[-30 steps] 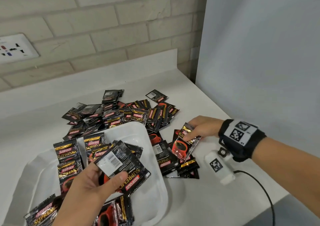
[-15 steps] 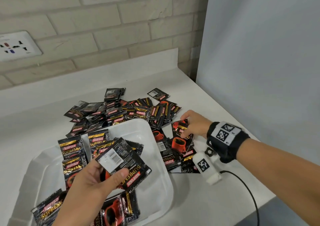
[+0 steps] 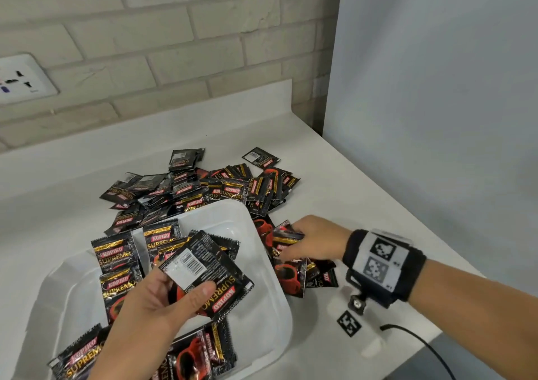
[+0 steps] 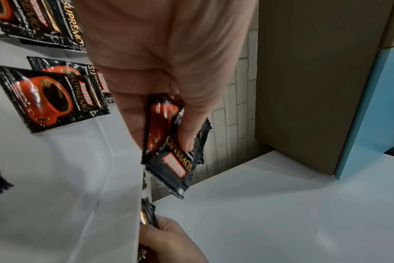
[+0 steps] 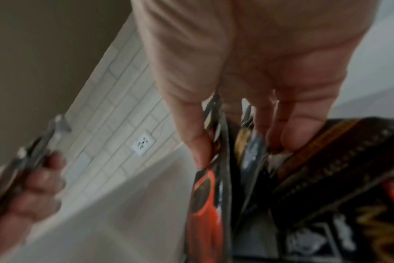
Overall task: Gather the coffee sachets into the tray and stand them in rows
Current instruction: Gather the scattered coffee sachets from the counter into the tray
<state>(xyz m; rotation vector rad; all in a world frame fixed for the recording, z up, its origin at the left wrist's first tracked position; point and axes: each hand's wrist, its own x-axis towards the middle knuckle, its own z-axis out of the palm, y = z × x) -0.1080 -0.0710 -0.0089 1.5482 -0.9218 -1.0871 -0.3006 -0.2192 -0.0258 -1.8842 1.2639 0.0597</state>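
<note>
The coffee sachets are black with a red cup print. My left hand (image 3: 186, 292) holds a fanned stack of sachets (image 3: 203, 272) above the white tray (image 3: 279, 298), thumb on top. The left wrist view shows that stack (image 4: 169, 142) pinched between thumb and fingers. Several sachets (image 3: 116, 257) lie or lean in the tray's left part. My right hand (image 3: 294, 243) is down on the loose sachets (image 3: 291, 272) just right of the tray. In the blurred right wrist view its thumb and fingers pinch a few sachets (image 5: 214, 151).
A big loose pile of sachets (image 3: 198, 193) lies on the white counter (image 3: 334, 176) behind the tray. A grey panel (image 3: 436, 88) stands along the right. The brick wall carries a socket (image 3: 20, 80). A black cable (image 3: 422, 347) trails near the counter's front right edge.
My right hand, which held one sachet lifted a second ago, has gone down onto the loose sachets beside the tray and pinches a few. The left hand has kept its stack over the tray.
</note>
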